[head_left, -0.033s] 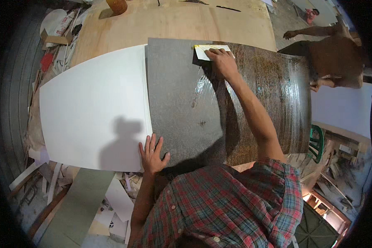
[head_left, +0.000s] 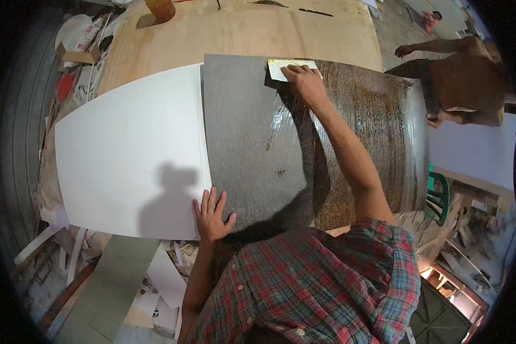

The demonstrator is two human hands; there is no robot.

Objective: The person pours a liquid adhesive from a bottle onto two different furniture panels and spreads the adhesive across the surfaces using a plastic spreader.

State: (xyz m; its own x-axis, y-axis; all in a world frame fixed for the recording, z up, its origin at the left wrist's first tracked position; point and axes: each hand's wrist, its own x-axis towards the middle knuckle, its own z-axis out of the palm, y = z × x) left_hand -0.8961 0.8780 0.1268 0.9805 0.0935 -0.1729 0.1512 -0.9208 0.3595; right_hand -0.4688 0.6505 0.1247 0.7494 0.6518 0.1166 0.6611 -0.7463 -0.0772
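My right hand [head_left: 308,86] grips a flat white spreader [head_left: 278,70] with yellow smears along its upper edge. It holds the spreader against the far part of a grey board [head_left: 241,132]. A glossy, wet-looking brown coating [head_left: 367,143] covers the board's right half in streaks, and a shiny patch lies below the spreader. My left hand [head_left: 213,217] rests with fingers spread where the board's near left edge meets a white sheet [head_left: 120,143]. That sheet lies to the left, with a shadow across its near part.
Beyond the board lies a plywood surface [head_left: 235,34] with an amber container [head_left: 161,10] and a thin dark tool [head_left: 316,12]. A bare-backed person [head_left: 467,80] is at the right, near a green chair [head_left: 440,198]. Offcuts [head_left: 166,275] lie at the lower left.
My right hand and the spreader have shifted slightly left. My left hand stays in place on the board's edge.
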